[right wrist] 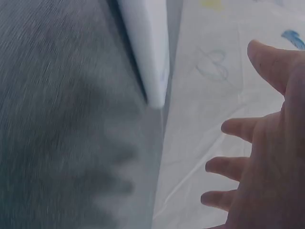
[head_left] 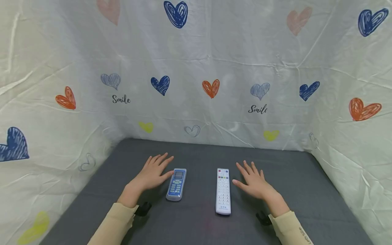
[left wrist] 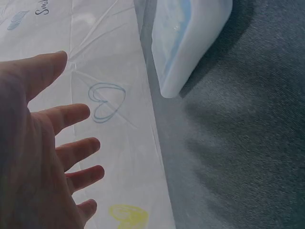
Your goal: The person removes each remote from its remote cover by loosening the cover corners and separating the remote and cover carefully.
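Note:
A blue-faced remote control (head_left: 176, 184) with a small grey screen lies on the dark table, left of the middle. My left hand (head_left: 152, 174) is beside it, palm down, fingers spread and holding nothing. Its thumb overlaps the remote's upper left edge in the head view, but the left wrist view shows a gap between the hand and the remote's pale side (left wrist: 200, 52). To the right lies a longer white remote control (head_left: 223, 192) with many buttons. Just right of that one, my right hand (head_left: 255, 183) hovers with spread fingers, apart from the remote's edge (right wrist: 151, 57).
Dark grey cloth covers the table (head_left: 199, 228). A white curtain (head_left: 183, 109) printed with hearts and the word "Smile" hangs behind the table and along both sides. A black strap (head_left: 143, 209) sits at the left wrist, and another black strap (head_left: 263, 218) at the right.

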